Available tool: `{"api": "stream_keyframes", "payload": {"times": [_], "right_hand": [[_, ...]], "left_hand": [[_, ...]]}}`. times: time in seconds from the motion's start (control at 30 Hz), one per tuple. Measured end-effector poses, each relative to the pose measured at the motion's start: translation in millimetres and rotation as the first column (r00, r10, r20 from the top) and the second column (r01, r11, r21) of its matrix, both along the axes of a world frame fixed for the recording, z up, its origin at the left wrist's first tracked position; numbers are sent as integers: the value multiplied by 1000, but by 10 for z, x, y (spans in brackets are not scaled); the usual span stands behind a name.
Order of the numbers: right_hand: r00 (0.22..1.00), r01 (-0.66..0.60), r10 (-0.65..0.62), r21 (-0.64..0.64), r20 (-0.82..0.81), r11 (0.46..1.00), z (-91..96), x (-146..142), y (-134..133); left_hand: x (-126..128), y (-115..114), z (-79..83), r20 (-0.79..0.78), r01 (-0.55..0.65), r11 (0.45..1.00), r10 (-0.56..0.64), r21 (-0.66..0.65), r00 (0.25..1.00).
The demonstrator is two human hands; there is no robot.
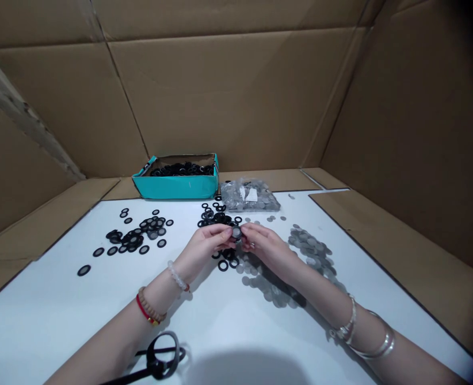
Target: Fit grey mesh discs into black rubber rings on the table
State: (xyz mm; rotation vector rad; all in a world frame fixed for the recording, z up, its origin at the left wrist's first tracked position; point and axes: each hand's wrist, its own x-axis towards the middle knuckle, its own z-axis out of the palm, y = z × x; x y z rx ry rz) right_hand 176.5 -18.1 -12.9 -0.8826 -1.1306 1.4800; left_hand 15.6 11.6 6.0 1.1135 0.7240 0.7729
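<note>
My left hand (206,245) and my right hand (265,245) meet over the middle of the white table (60,310). Both pinch one small black ring with a grey disc (236,233) in it between their fingertips. Loose black rings (220,218) lie just behind and under the hands. Grey discs (311,247) are spread to the right of my right hand and beneath its wrist. Another scatter of black rings (138,235) lies to the left.
A teal box (176,185) full of black rings stands at the back. Beside it lies a clear bag of grey discs (249,195). Cardboard walls (236,96) enclose the table. A black strap with a ring (162,355) lies at the near edge.
</note>
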Motion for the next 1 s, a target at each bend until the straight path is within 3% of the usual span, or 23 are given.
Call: {"api": "stream_keyframes", "payload": {"times": [0.27,0.47,0.6,0.83,0.93,1.0], "right_hand": [[968,37,-62,107,244,994,43,15,2],[938,136,-191,200,289,970,57,-3,3],[873,189,-295,287,388,939,11,-7,0],[862,175,-298,311,410,934,23,-17,-21],[889,161,-256,266,380,951,24,-14,-11],[908,116,-199,236,368,965,26,-3,2]], "left_hand": [[15,-9,20,-34,12,994,-8,112,999],[12,29,-35,-92,-134,974,152,180,984],[48,1,-40,-116,-189,946,225,262,967],[98,-82,40,-108,-292,922,327,254,939],[94,-82,34,-111,-254,930,291,265,950],[68,-34,18,-155,-145,949,194,282,969]]}}
